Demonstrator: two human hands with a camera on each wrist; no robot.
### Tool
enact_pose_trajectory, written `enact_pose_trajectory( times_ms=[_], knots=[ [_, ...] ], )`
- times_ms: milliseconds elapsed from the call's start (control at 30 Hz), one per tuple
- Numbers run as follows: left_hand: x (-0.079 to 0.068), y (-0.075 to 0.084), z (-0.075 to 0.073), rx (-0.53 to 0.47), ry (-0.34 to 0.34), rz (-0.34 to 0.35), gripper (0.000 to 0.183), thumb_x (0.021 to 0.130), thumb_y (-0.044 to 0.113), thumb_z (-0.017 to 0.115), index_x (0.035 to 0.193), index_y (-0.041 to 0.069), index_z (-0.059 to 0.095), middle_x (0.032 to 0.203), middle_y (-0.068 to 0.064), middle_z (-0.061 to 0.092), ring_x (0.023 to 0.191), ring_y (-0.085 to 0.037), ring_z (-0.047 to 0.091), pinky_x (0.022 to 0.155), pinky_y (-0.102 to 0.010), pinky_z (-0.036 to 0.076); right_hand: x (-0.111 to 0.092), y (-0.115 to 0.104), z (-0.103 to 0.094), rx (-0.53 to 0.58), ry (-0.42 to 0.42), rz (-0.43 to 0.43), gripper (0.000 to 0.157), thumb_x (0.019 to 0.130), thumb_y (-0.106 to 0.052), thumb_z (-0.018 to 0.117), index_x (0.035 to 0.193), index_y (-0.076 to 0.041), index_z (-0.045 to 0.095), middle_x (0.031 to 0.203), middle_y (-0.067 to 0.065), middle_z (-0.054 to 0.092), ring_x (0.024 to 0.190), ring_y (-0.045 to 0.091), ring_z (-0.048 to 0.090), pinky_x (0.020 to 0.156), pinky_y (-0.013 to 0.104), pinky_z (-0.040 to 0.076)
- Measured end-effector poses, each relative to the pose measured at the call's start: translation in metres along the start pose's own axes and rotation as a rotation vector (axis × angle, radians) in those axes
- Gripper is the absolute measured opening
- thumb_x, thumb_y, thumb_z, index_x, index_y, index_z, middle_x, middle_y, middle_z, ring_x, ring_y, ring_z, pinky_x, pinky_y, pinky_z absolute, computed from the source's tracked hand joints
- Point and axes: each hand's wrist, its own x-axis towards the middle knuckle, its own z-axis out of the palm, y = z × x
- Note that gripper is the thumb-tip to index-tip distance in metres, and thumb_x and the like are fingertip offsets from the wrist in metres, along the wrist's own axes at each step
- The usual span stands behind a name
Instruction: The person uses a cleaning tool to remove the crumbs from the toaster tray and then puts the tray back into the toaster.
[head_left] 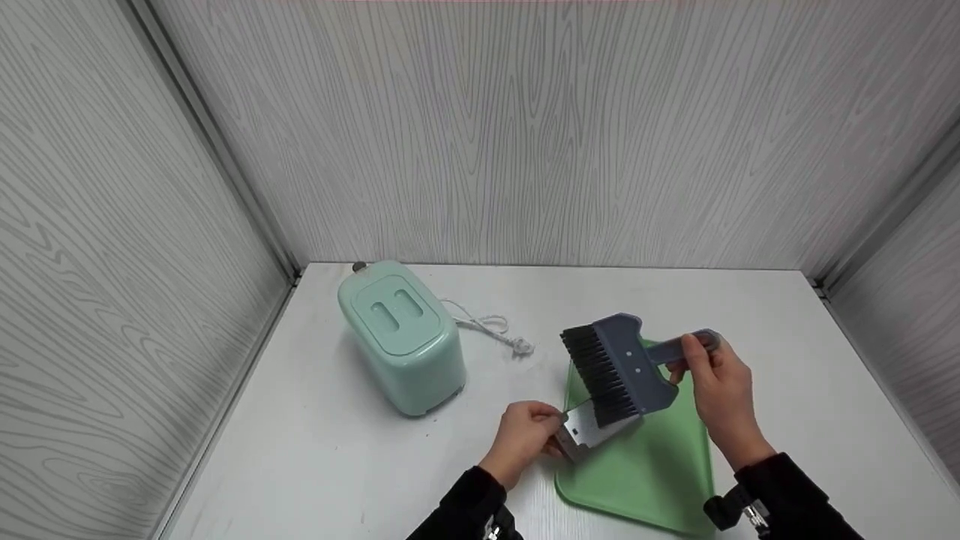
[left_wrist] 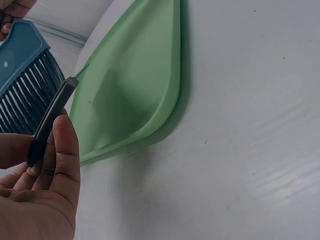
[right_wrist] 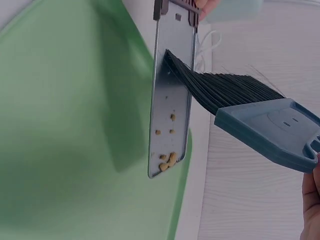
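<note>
Over the green tray (head_left: 667, 480) on the near right part of the white table (head_left: 300, 427), a person holds a thin metal plate (head_left: 592, 429) with the left hand (head_left: 521, 435), thumb and fingers pinching its dark end piece at the left. The right hand (head_left: 724, 394) is clamped round the handle of a blue-grey brush (head_left: 634, 367), out to the right. The brush's black bristles slant down to the left, and their tips touch the plate toward the end that the left hand pinches. Small tan crumbs (right_wrist: 169, 162) lie on the metal, most of them bunched at the end away from the left hand, a few scattered along it. The plate is raised above the tray, and a shadow falls across the green surface.

Farther off to the left, a mint-green appliance (head_left: 401, 326) stands upright, with two long hollows in its top. A white cord (head_left: 480, 322) lies loosely looped just to its right, the plug (head_left: 523, 346) at its near end. Both wrists are in black sleeves (head_left: 795, 499).
</note>
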Motion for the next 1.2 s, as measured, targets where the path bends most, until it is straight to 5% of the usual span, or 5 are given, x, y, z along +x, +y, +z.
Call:
enact_pose_trajectory(
  times_ms=[567,1200],
  knots=[
    [0.001,0.0,0.001,0.032,0.018,0.02,0.018,0.097,0.001,0.063,0.11,-0.008,0.071,0.089,-0.012,0.076,0.061,-0.012,0.065,0.059,-0.029,0.06,0.013,0.016,-0.021,-0.141,0.116,-0.032,0.033,0.11,-0.033,0.052,0.107,-0.002,0.065,0.076,0.003,0.068,0.068,0.007,0.062,0.065,0.018,0.042],
    [0.003,-0.003,0.001,0.03,0.028,0.023,0.019,0.096,-0.001,0.061,0.109,-0.009,0.071,0.09,-0.016,0.076,0.061,-0.014,0.065,0.059,-0.031,0.06,0.01,0.0,-0.024,0.006,0.176,-0.032,0.031,0.109,-0.028,0.052,0.107,0.001,0.064,0.073,0.005,0.069,0.066,0.009,0.065,0.067,0.021,0.043]
  ],
)
